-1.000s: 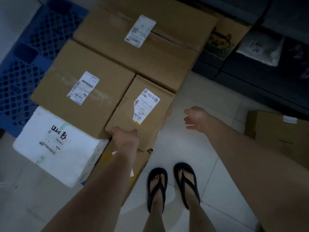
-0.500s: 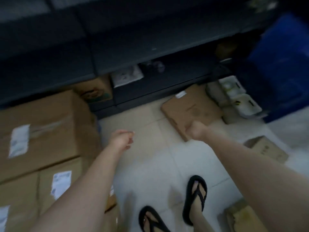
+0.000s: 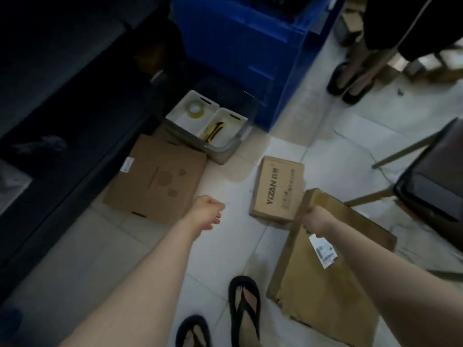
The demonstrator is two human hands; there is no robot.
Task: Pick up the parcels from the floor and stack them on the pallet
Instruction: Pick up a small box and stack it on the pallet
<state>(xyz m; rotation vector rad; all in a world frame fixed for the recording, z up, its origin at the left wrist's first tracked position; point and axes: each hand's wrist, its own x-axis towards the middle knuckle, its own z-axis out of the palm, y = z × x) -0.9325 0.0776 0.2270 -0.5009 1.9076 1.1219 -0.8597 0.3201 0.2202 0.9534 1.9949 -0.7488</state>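
A large flat cardboard parcel (image 3: 323, 291) with a white label lies tilted on the floor at the right, by my feet. My right hand (image 3: 313, 219) grips its far upper corner. A smaller brown box printed "YIZAN" (image 3: 276, 189) lies on the tiles just beyond that corner. Another flat brown carton (image 3: 155, 181) rests on the floor against the dark shelving on the left. My left hand (image 3: 208, 212) hangs over the tiles between the two cartons, its fingers loosely curled and holding nothing. The pallet is out of view.
White bins (image 3: 205, 118) holding a tape roll and a yellow knife stand behind the flat carton. A blue crate (image 3: 238, 46) rises behind them. Another person's feet (image 3: 350, 81) are at the upper right, and a chair (image 3: 431, 176) stands at the right edge.
My view has swung right, away from the stacked boxes on the blue pallet. My right hand has reached down and taken hold of the large flat parcel's corner. My left hand left the stacked box.
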